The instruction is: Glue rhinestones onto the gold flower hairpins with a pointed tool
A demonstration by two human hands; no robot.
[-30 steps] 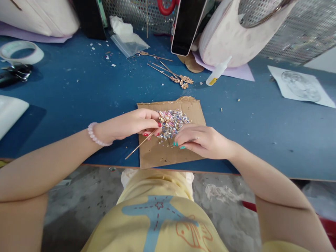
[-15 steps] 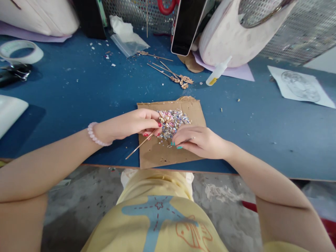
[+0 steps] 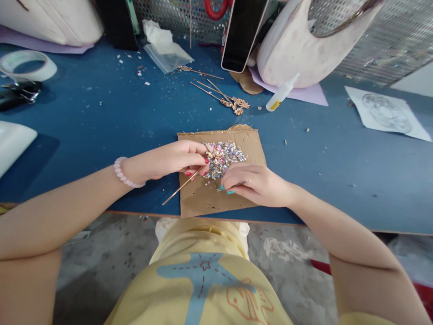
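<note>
Left hand [image 3: 181, 159] grips a gold hairpin [image 3: 182, 186] over rhinestones [image 3: 232, 155]; right hand [image 3: 259, 185] holds slim tweezers [image 3: 218, 189]

Nearest is the person's yellow shirt [image 3: 145, 298], printed with a blue shape. Just beyond it, at the near edge of a blue worktable [image 3: 324, 153], lies a sheet of cardboard [image 3: 199, 198] bearing the heap of small, glittering rhinestones.

The hairpin's shaft slants toward the person past the cardboard's left edge; its flower head [image 3: 215, 153] is above the heap. The left thumb and fingers are clamped on the pin close to that head, and a beaded bracelet [image 3: 119, 173] circles the left wrist. The right fingers are pinched together around the tweezers, whose tips point left, low over the cardboard just beside the stones. Whether the tips hold a stone is too small to tell.

Farther back, several gold hairpins [image 3: 235, 104] lie bunched near a small glue bottle [image 3: 279, 97]. To the right is a printed paper [image 3: 389, 113]; to the far left, a tape roll [image 3: 48, 70]. Behind these are a clear plastic bag [image 3: 169, 58], a tilted smartphone [image 3: 241, 38] and a white bag [image 3: 287, 54] on lilac paper [image 3: 313, 94], before a perforated metal panel [image 3: 165, 22].
</note>
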